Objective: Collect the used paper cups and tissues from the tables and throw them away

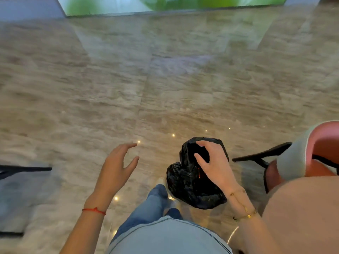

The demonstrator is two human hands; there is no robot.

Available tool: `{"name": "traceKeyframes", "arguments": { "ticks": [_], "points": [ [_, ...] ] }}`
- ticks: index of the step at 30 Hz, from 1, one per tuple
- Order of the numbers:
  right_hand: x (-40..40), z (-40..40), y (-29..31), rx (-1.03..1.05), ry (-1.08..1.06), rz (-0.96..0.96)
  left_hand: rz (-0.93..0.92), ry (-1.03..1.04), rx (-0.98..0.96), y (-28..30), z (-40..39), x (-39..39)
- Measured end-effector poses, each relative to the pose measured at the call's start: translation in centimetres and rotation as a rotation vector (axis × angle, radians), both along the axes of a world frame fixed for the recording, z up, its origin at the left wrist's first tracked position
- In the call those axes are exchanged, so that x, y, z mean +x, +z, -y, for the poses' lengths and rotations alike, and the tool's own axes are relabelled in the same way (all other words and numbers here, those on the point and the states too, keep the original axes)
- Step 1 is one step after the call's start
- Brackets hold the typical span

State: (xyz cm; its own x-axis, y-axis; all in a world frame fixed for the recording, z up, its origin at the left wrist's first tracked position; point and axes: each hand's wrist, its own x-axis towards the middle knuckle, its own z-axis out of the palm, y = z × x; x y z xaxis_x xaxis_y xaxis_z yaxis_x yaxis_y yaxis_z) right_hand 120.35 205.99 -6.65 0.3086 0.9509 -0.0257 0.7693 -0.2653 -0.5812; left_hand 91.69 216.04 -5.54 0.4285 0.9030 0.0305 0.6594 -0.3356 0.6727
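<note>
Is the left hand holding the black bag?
No, the left hand is empty with fingers spread above the floor, while the right hand grips the black bag.

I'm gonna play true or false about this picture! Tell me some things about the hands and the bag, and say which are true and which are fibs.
1. The right hand holds a black plastic bag. True.
2. The left hand holds a paper cup. False: it is open and holds nothing.
3. The bag lies flat on the floor. False: it hangs from the hand.
4. A pink chair stands at the right. True.
</note>
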Motion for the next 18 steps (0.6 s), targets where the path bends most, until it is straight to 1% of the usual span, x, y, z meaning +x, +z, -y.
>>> {"name": "traceKeyframes", "arguments": {
  "ticks": [5,10,14,18],
  "points": [
    [-5.4,-3.1,1.3,0.025,0.231,-0.019,-0.016,0.239,0.024,1.4,4.0,-6.6],
    [-12.8,-6.0,1.9,0.023,0.483,-0.031,-0.02,0.497,0.05,2.3,8.5,-13.3],
    [-20.8,-7.7,1.9,0.027,0.665,-0.009,-0.019,0.698,0.047,2.7,12.2,-19.6],
    [-30.8,-8.0,1.5,0.023,0.845,-0.018,-0.033,0.884,0.036,3.0,16.8,-27.4]
  ]
}}
